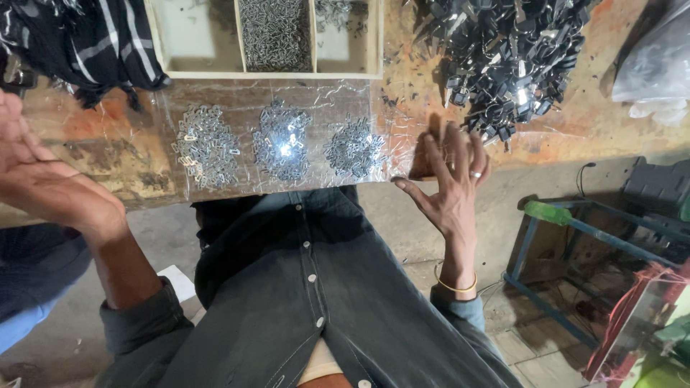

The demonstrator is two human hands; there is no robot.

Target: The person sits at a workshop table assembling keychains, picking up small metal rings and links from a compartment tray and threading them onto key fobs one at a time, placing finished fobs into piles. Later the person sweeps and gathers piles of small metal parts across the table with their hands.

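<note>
I wear a dark grey denim shirt with pale contrast stitching and small white buttons down the front, sleeves pushed up to the forearms. My right hand has a silver ring and a thin gold bangle at the wrist. My left hand is bare.

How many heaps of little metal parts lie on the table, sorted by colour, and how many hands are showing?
Silver heaps on the clear plastic sheet: 3
Black heap: 1
Hands: 2, left hand, right hand
Total: 6
</note>
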